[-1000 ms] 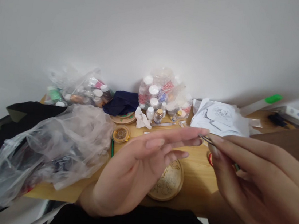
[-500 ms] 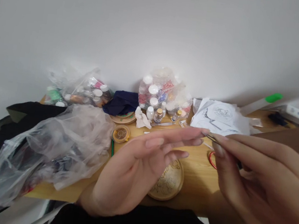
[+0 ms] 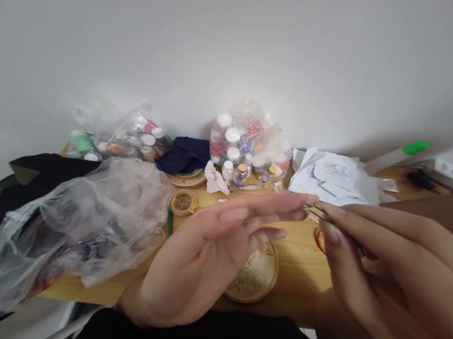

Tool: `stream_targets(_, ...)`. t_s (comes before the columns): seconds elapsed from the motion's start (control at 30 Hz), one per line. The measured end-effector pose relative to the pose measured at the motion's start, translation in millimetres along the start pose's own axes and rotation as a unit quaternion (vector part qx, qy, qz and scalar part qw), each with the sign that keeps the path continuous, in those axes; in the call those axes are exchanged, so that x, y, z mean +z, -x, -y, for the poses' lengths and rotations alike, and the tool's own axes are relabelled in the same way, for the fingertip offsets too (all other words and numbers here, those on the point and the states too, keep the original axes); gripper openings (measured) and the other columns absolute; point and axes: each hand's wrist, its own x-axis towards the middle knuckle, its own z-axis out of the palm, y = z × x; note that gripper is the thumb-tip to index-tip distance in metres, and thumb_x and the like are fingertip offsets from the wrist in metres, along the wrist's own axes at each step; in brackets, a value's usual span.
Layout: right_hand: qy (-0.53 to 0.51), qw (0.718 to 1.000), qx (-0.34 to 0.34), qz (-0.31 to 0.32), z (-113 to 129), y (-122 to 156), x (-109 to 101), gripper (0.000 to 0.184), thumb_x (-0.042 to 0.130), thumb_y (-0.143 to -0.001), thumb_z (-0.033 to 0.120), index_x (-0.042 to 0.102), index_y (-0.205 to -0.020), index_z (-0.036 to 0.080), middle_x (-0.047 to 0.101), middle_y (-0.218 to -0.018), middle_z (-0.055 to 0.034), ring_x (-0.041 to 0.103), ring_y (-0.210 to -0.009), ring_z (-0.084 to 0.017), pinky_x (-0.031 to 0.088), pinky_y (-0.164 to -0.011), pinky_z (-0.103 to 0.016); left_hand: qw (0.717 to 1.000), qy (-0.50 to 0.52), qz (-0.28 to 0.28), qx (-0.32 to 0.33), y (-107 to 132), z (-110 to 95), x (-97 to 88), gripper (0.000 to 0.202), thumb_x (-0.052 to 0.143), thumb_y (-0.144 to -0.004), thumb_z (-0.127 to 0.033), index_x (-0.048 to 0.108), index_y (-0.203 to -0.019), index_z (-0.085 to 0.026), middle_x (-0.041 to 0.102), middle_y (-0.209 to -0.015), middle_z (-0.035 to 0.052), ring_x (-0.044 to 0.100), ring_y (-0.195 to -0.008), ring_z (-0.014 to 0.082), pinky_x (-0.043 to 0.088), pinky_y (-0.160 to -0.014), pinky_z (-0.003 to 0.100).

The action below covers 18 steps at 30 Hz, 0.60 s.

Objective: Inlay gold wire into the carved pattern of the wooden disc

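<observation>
My right hand [image 3: 388, 268] pinches a pair of slim metal tweezers [image 3: 318, 210] between thumb and fingers. The tweezer tips stand slightly apart, close to the index fingertip of my left hand [image 3: 210, 256]; whether they touch the skin or hold something tiny I cannot tell. My left hand is stretched out with the palm turned inward, its fingers extended and holding nothing. Partly hidden behind it, a round wooden disc [image 3: 258, 276] with line drawings in dark outline lies on the wooden table [image 3: 293, 295].
At the left lies a crumpled clear plastic bag [image 3: 122, 200]. Along the wall stand bagged jars [image 3: 234, 137], small bottles [image 3: 239, 175], a dark blue cloth [image 3: 187, 154] and printed drawings [image 3: 334, 175]. A round amber container [image 3: 184, 203] sits behind my left hand. A brown box [image 3: 449, 215] is at right.
The tweezer tips have spread apart near my left index fingertip. Both hands stay almost in the same place.
</observation>
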Motion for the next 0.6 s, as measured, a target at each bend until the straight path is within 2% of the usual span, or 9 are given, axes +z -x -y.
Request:
stream_targets(0.1,0.001,1.0,0.022,0.01,-0.4,1.9,1.0,0.033,0.046,-0.097,0.036,0.073,-0.082,0.025,0.071,-0.07,-0.0049,0.065,-0.059,-0.017,0.056,-0.059,-0.032,1.0,0.0,-0.003,-0.001,0.5,0.0,-0.1,0.039,0.041,-0.097,-0.034,0.072,-0.115,-0.019,0.066,-0.133,0.0049,0.053,-0.132,0.0256,0.04,-0.113,0.039)
stream_targets(0.23,-0.001,0.999,0.03,-0.016,-1.7,4.5,2.0,0.032,0.048,-0.097,0.038,0.073,-0.083,0.025,0.074,-0.077,-0.0051,0.065,-0.06,-0.017,0.057,-0.061,-0.033,1.0,0.002,0.0,-0.001,0.3,0.5,0.2,0.039,0.041,-0.097,-0.034,0.072,-0.116,-0.018,0.066,-0.133,0.0052,0.053,-0.132,0.0253,0.041,-0.112,0.038)
stream_targets(0.4,-0.01,0.999,0.015,-0.037,-2.7,3.8,5.7,0.031,0.048,-0.097,0.04,0.073,-0.083,0.027,0.074,-0.074,-0.0036,0.065,-0.057,-0.018,0.056,-0.057,-0.034,1.0,0.004,-0.002,0.002,-0.1,0.9,0.6,0.039,0.043,-0.097,-0.036,0.072,-0.115,-0.017,0.067,-0.132,0.0052,0.054,-0.131,0.0244,0.041,-0.111,0.036)
stream_targets(0.6,-0.016,0.999,0.024,-0.042,-1.5,4.6,9.3,0.033,0.047,-0.097,0.037,0.074,-0.08,0.028,0.073,-0.074,-0.0044,0.066,-0.06,-0.019,0.058,-0.061,-0.036,1.0,-0.007,-0.006,0.004,0.4,1.4,0.5,0.038,0.041,-0.097,-0.032,0.072,-0.115,-0.019,0.066,-0.133,0.0053,0.053,-0.132,0.0252,0.041,-0.112,0.038)
